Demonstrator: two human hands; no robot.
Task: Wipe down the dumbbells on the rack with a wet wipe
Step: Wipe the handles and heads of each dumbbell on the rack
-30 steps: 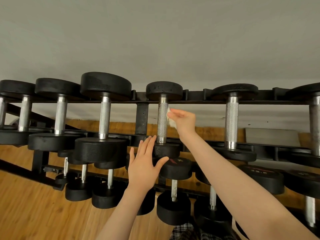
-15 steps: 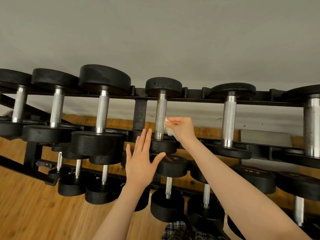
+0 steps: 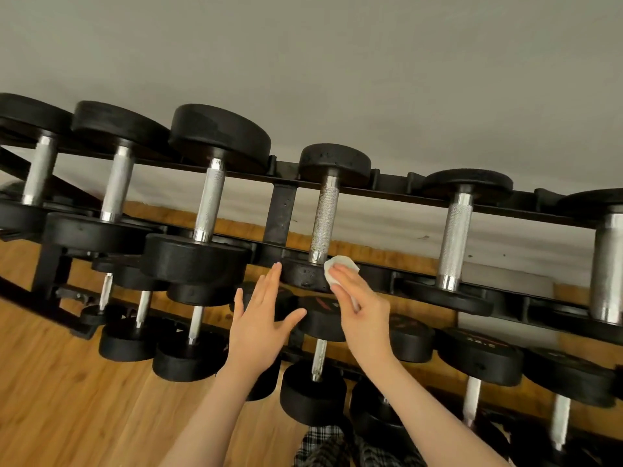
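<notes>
Dumbbells: black-headed weights with knurled silver handles, lined along the upper tier of the rack [image 3: 281,210] from upper left to right edge of the frame; smaller ones sit on a lower tier across the lower half.
Dumbbell being wiped [image 3: 324,224]: small, at frame centre, fourth from the left on the upper tier; its handle looks darker and more speckled than its neighbours'; its near head [image 3: 303,274] lies just above the two hands.
Wet wipe [image 3: 338,269]: white, crumpled, at frame centre, pressed against the right side of that near head, just below the bottom of the handle.
Right hand [image 3: 362,311]: enters from lower right; its grip is closed on the wet wipe, fingers over the cloth and thumb beneath, holding it to the head's edge.
Left hand [image 3: 261,323]: enters from lower centre; grip fully open, fingers straight and together, thumb spread to the right, holding nothing; the fingertips reach the left edge of the same head, though contact cannot be confirmed.
Rack: black metal frame with a vertical post just left of the centre dumbbell; rails run slanting down toward the right.
Floor [image 3: 67,399]: wood boards, lower left of the frame.
Wall [image 3: 303,62]: plain grey, filling the upper half.
Plaid fabric [image 3: 323,443]: dark checked cloth at the bottom centre edge, between the forearms.
</notes>
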